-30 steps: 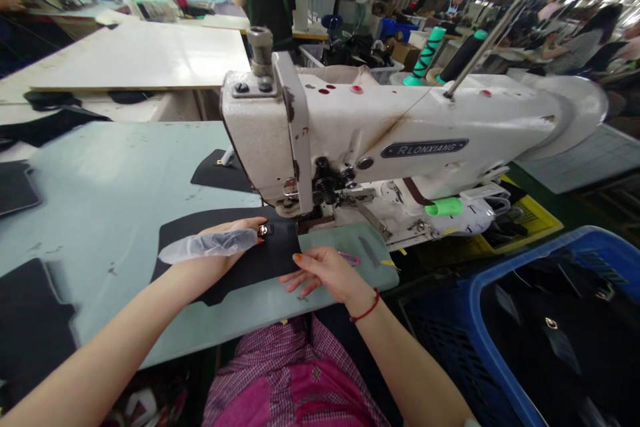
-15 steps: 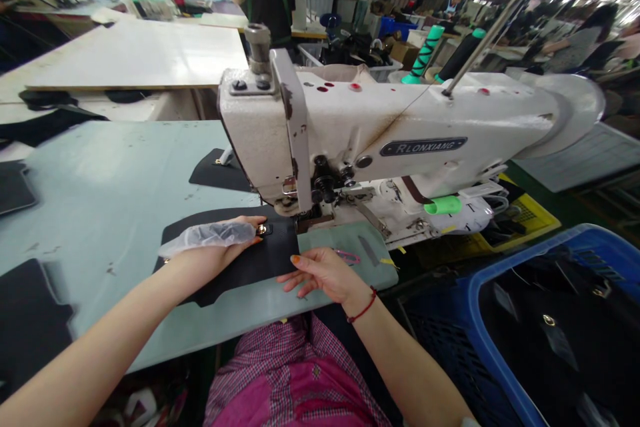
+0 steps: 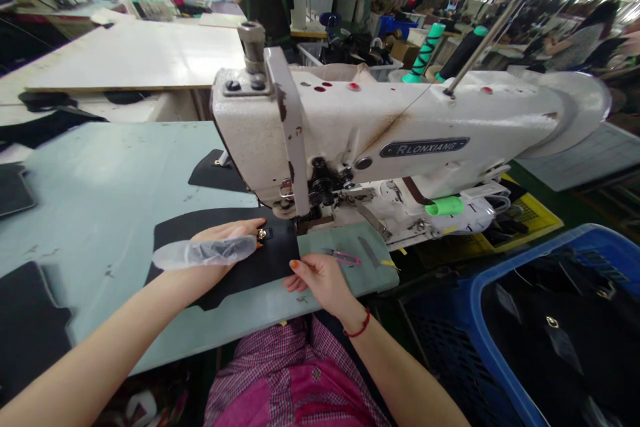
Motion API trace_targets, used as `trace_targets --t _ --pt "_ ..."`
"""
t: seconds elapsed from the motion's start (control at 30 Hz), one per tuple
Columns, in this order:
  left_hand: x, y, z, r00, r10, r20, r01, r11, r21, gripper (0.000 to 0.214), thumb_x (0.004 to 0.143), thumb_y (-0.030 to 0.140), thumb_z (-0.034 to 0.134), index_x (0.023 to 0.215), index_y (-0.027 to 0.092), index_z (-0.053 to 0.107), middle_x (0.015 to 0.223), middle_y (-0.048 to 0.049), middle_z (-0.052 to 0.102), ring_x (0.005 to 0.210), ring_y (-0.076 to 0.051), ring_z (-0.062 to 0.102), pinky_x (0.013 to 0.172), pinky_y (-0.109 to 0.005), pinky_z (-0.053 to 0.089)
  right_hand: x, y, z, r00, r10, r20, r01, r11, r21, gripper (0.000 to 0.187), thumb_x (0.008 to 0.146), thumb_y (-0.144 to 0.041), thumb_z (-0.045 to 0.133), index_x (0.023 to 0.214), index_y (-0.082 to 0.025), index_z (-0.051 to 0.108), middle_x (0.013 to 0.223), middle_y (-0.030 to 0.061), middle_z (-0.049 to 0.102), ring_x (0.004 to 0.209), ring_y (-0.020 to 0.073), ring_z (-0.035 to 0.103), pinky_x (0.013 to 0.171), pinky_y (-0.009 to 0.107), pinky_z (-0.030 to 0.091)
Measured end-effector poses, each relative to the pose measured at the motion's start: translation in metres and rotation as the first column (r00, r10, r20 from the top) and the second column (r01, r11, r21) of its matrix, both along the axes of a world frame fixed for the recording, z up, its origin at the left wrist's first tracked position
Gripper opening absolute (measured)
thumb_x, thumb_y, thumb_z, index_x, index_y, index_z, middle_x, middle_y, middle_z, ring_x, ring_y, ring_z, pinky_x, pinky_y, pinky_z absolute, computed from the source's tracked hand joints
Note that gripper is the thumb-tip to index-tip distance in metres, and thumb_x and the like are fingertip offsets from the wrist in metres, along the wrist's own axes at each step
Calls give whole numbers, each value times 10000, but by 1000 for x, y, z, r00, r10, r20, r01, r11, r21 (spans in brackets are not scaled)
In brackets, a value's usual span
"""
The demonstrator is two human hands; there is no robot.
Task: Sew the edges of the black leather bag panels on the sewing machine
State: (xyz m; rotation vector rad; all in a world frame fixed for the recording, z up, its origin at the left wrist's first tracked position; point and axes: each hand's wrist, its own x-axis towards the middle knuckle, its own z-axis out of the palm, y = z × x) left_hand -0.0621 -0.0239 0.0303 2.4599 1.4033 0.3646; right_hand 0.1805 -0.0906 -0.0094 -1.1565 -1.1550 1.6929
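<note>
Black panel [image 3: 280, 257] lies flat on a pale green table [image 3: 110, 213], its far right corner beside the head of a white sewing machine [image 3: 350, 113]. The left hand [image 3: 225, 230] rests spread on it, clenching nothing, fingertips beside a gold-toned clasp [image 3: 261, 233]; a plastic-wrapped strap [image 3: 205, 253] arches over the back of that hand. The right hand [image 3: 320, 280] meets the near right corner, thumb above and fingers curled; whether they pinch the edge cannot be told.

Good handling here likely calls for even pressure from the left palm, light steering on the right without tugging, and the clasp and loose wrapping held clear of the machine. Its head hides the needle area and overhangs the work. Pink-handled snips [image 3: 345, 257] lie just beyond the right hand, another black piece [image 3: 217, 173] behind the panel. Farther right sits a blue basket [image 3: 475, 300] of dark pieces.
</note>
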Motion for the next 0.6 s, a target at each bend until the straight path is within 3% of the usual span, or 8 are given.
trace_targets --t 0.1,0.27,0.47,0.6 --pt "-1 -8 -3 996 -80 -45 85 990 111 361 973 302 388 1151 138 656 1313 -124 641 1200 -271 607 1063 -419 456 2 -1 -3 999 -19 42 16 997 72 484 866 -575 593 691 -130 673 682 82 731 591 139 673 589 218 521" --pt "5 -14 9 964 -144 -222 215 915 340 283 958 196 445 1110 138 677 1260 -97 680 1150 -263 640 1035 -406 478 4 1 -7 999 -2 38 -1 997 73 484 875 -563 586 674 -131 670 661 75 720 576 135 663 590 221 521" --pt "5 -11 15 948 -199 -248 283 883 373 287 946 124 435 1095 122 681 1201 -101 706 1117 -245 654 1029 -375 476 3 0 -6 1000 19 13 -20 1000 23 505 873 -576 582 664 -122 657 660 84 723 550 126 661 561 209 513" --pt "-2 -7 7 975 -181 -128 210 942 262 313 938 155 436 1117 150 693 1216 -99 697 1176 -257 617 1061 -386 449 3 3 -4 1000 29 7 -29 1000 -6 522 867 -589 583 665 -115 665 653 84 720 531 115 651 546 195 502"
